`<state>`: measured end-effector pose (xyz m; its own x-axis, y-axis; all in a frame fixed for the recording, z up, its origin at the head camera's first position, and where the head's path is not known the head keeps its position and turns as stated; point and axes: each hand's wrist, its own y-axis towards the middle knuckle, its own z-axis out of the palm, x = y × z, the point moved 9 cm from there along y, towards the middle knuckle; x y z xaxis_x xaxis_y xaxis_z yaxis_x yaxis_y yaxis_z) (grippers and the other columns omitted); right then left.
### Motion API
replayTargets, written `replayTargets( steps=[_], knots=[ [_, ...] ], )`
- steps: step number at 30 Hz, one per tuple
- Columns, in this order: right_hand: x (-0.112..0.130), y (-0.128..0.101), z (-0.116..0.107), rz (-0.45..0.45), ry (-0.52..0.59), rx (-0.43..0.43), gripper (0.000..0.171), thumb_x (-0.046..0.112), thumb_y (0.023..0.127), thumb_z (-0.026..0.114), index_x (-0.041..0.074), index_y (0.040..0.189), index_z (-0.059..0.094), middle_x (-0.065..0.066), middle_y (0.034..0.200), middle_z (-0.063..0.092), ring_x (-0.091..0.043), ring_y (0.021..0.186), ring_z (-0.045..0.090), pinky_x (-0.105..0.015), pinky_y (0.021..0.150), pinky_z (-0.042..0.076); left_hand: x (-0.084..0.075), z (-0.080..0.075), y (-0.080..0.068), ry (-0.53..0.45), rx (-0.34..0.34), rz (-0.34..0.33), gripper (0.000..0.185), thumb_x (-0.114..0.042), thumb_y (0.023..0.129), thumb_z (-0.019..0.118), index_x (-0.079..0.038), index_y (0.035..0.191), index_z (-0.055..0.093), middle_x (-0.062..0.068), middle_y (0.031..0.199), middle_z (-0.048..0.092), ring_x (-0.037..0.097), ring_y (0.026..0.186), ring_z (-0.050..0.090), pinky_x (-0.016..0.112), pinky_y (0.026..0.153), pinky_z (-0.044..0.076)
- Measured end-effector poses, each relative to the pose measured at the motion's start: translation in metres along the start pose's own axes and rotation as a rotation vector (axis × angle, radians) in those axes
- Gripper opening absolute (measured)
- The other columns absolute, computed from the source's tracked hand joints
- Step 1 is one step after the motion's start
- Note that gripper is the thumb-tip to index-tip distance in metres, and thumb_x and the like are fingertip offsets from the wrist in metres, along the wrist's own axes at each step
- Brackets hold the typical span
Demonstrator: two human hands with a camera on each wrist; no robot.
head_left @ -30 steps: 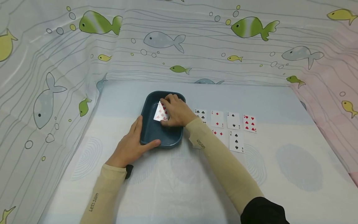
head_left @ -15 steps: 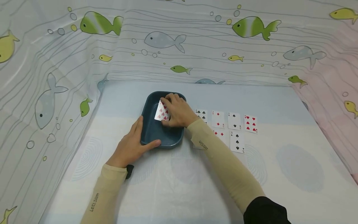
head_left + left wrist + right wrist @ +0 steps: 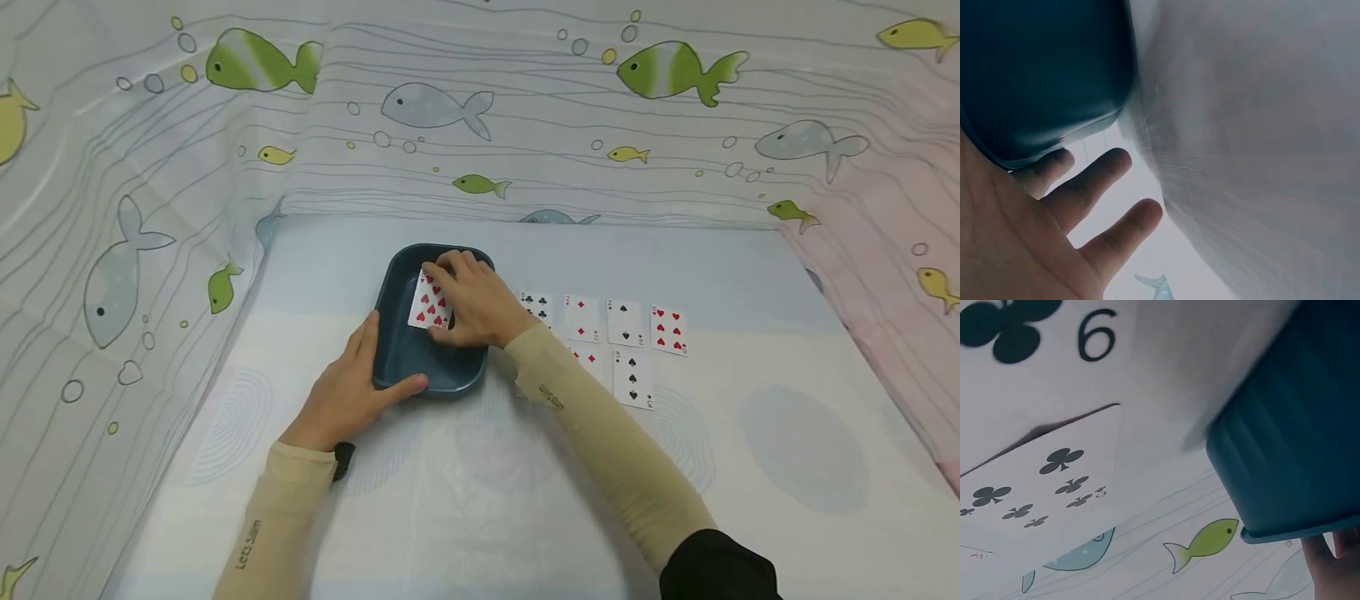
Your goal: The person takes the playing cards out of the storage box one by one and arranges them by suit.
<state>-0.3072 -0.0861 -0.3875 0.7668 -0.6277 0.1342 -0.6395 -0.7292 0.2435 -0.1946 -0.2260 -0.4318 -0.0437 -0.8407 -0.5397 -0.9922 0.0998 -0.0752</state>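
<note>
A dark blue tray (image 3: 405, 358) stands on the table, slightly turned. My left hand (image 3: 341, 396) rests along its left side, straight fingers against the outer wall and thumb over the near rim. In the left wrist view the fingers (image 3: 1088, 187) are spread beside the tray wall (image 3: 1054, 75). My right hand (image 3: 480, 300) reaches into the tray and holds a hearts playing card (image 3: 427, 303) by its edges, thumb at the near end and fingertips at the far end. The hand covers the card's right part. In the right wrist view the fingers show beyond the tray's rim (image 3: 1297, 532).
Right of the tray, face-up cards lie in two rows: a six of clubs (image 3: 536, 305), two of diamonds (image 3: 582, 319), two of spades (image 3: 626, 323) and six of hearts (image 3: 669, 330), with a three of spades (image 3: 633, 379) below. My right sleeve (image 3: 600, 442) hides others partly. A fish-print cloth (image 3: 555, 125) rises behind.
The hearts card has tilted slightly, so its glare is gone and its red hearts show clearly. Both hands stay at the tray; the view shifts a little.
</note>
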Motion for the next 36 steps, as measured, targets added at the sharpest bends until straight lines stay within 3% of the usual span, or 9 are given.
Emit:
replayTargets(
  steps=[10,23,36],
  knots=[
    [0.003,-0.018,-0.035,-0.042,0.138,-0.106,0.086,0.051,0.082,0.07,0.009,0.152,0.045,-0.011,0.139,0.046,-0.023,0.124,0.044,-0.034,0.105,0.043,0.0,0.0,0.001,0.0,-0.005,0.004,0.123,-0.082,0.082,0.057,-0.018,0.163,-0.01,0.009,0.169,0.007,0.044,0.142,0.035,0.062,0.109,0.035],
    [-0.021,-0.057,-0.078,-0.024,0.153,-0.182,0.085,0.045,0.078,0.076,0.014,0.151,0.046,-0.01,0.14,0.045,-0.022,0.122,0.043,-0.036,0.095,0.048,0.001,0.0,-0.001,-0.012,-0.01,-0.001,0.124,-0.081,0.082,0.06,-0.02,0.163,-0.01,0.01,0.169,0.008,0.046,0.141,0.037,0.064,0.108,0.036],
    [-0.045,-0.093,-0.093,-0.066,0.113,-0.179,0.083,0.045,0.078,0.076,0.012,0.149,0.048,-0.012,0.139,0.048,-0.025,0.126,0.043,-0.042,0.097,0.047,0.001,0.0,-0.002,-0.018,-0.005,0.005,0.123,-0.079,0.083,0.061,-0.021,0.163,-0.012,0.008,0.17,0.005,0.046,0.145,0.031,0.064,0.109,0.034]
  ],
)
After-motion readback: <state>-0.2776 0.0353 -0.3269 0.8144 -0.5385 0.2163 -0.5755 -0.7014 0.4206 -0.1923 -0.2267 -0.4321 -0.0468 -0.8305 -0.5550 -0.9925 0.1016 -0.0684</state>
